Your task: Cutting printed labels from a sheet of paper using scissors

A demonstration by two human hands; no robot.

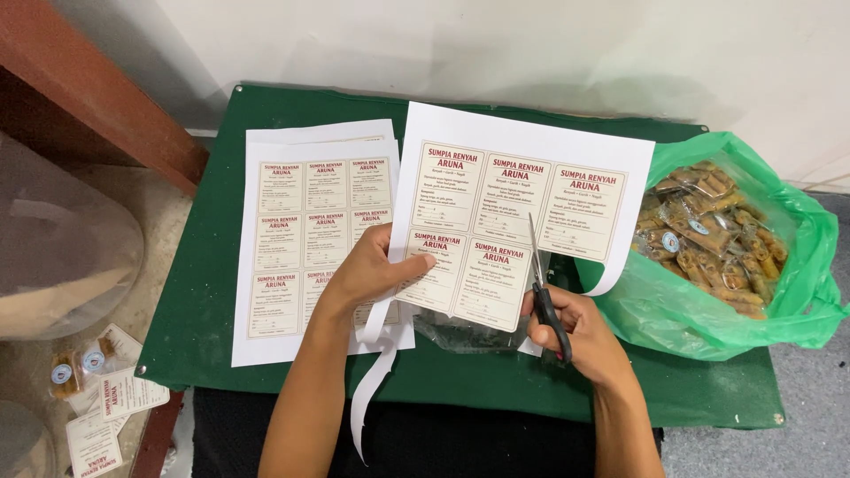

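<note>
Label sheet | left hand pinches edge | right hand closed around scissors mid-cut | risk: floppy sheet sags, blades slice a label

I count two hands at work: my left hand and my right hand. There is one pair of scissors, and one label sheet under the blades, showing five printed labels left on it. One stack of uncut label sheets lies on the single green counter; its top sheet shows nine labels, three by three. One green plastic bag holds wrapped snack packs, too many and too jumbled to count. Beside the counter I make out roughly three loose cut labels.
</note>
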